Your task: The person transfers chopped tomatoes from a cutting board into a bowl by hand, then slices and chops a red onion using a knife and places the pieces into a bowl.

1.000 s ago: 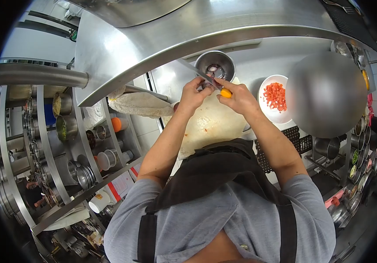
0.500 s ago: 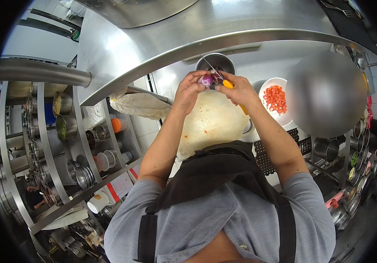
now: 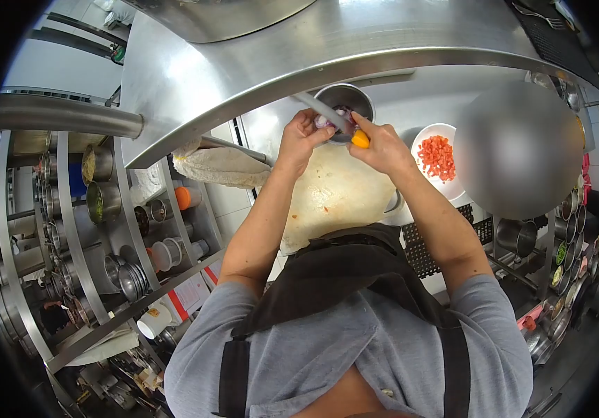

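My left hand (image 3: 301, 141) is closed around a purple-and-white red onion (image 3: 324, 121), held at the near rim of a metal pot (image 3: 364, 102). In my right hand (image 3: 385, 148) is a knife (image 3: 326, 110) with a yellow handle; its broad blade points up and left, across the onion and the pot's mouth. Dark purple pieces show inside the pot, partly hidden by the blade and my fingers. Below both hands lies a worn, pale cutting board (image 3: 334, 191) with a few orange-red scraps on it.
Right of the board stands a white bowl (image 3: 421, 136) of diced tomato (image 3: 437, 159). A steel shelf (image 3: 278, 87) spans the space above the counter. To the left are a whitish cloth (image 3: 219, 166) and racks of pots (image 3: 104, 202). A round blur covers the right side.
The knife has turned in my right hand: its blade now shows broadside and the handle has swung under my palm. The onion is more covered by the blade.
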